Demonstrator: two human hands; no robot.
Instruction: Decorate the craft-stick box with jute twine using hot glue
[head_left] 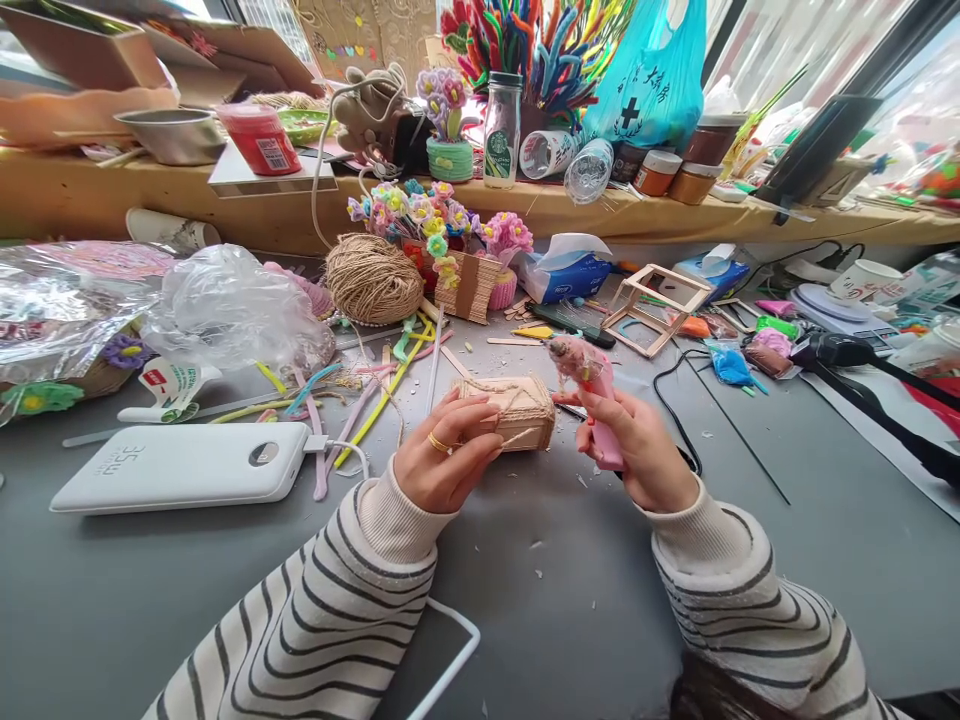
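My left hand (448,452) grips the left end of a small wooden box (534,436) built of craft sticks, with its fingers over the top and front. Twine (517,398) lies across the top of the box, and one loose strand shows by my fingertips. In my right hand (637,440) is a pink hot glue gun (602,385), its handle wrapped by my fingers. The gun's nozzle end points up and left, just right of the box and apart from it. A black cord (664,375) runs on the table behind my right hand.
A white power bank (180,465) with a plugged cable lies left. Behind are a twine ball (373,280), pipe cleaners (390,400), a wooden stick frame (654,310) and tissue packs (566,270). A thin dark rod (739,430) lies right. Jars and a blue bag (651,80) stand on the ledge.
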